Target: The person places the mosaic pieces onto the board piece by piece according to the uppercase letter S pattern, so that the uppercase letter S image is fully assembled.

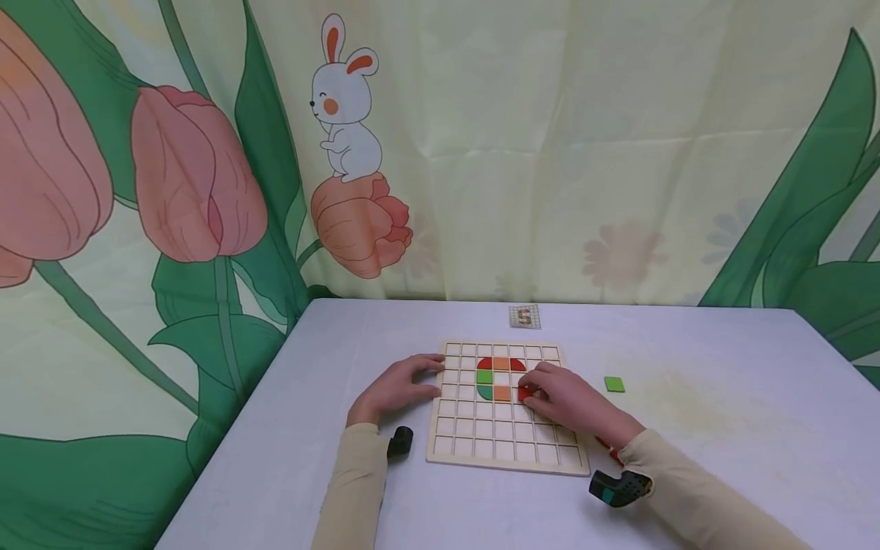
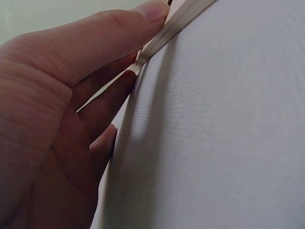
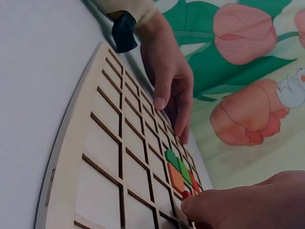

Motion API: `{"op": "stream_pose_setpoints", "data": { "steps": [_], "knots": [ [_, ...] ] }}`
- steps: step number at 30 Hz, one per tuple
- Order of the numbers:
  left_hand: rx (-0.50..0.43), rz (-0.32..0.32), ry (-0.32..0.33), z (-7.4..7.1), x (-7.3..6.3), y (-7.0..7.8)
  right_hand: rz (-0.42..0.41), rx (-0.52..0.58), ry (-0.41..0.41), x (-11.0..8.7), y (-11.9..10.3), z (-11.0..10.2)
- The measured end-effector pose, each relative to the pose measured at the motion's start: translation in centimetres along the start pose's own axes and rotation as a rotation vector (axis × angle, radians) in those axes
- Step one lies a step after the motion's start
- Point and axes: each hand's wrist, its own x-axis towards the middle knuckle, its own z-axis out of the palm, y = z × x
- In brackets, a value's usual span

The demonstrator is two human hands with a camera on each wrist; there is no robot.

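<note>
A wooden grid board (image 1: 464, 445) lies on the table with coloured tiles in some cells: red quarter-rounds, orange squares (image 1: 501, 363), a green square (image 1: 484, 376) and a green quarter-round (image 1: 485, 393). My right hand (image 1: 560, 393) pinches a red tile (image 1: 524, 393) at the cell right of the lower orange square. In the right wrist view that red tile (image 3: 186, 194) shows at the thumb tip. My left hand (image 1: 401, 386) rests its fingertips along the board's left edge, thumb on the frame; the left wrist view shows this hand (image 2: 62, 95) against the wooden rim (image 2: 174, 28).
A small pattern card (image 1: 525, 316) lies behind the board. A loose green square tile (image 1: 615, 384) is to the right. Red tiles (image 1: 615, 456) lie partly hidden under my right wrist. A printed curtain (image 1: 481, 153) hangs behind the white table (image 1: 722, 458).
</note>
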Motion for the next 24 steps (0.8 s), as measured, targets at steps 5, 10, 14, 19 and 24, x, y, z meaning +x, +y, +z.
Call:
{"op": "stream_pose_setpoints", "data": {
  "steps": [5, 10, 14, 19, 24],
  "knots": [
    [0.0, 0.001, 0.0, -0.08, 0.0, 0.09, -0.009, 0.01, 0.005, 0.36, -0.02, 0.38],
    [0.007, -0.005, 0.0, -0.06, 0.02, 0.08, 0.012, 0.004, 0.01, 0.64, -0.06, 0.61],
    [0.009, -0.001, 0.001, -0.02, 0.02, 0.07, 0.022, 0.009, 0.005, 0.85, -0.07, 0.76],
    [0.005, 0.003, 0.002, -0.05, -0.04, 0.08, 0.02, 0.023, -0.002, 0.93, -0.17, 0.7],
    [0.005, 0.002, -0.002, -0.05, 0.01, 0.05, 0.038, 0.034, 0.003, 0.87, -0.19, 0.72]
  ]
}}
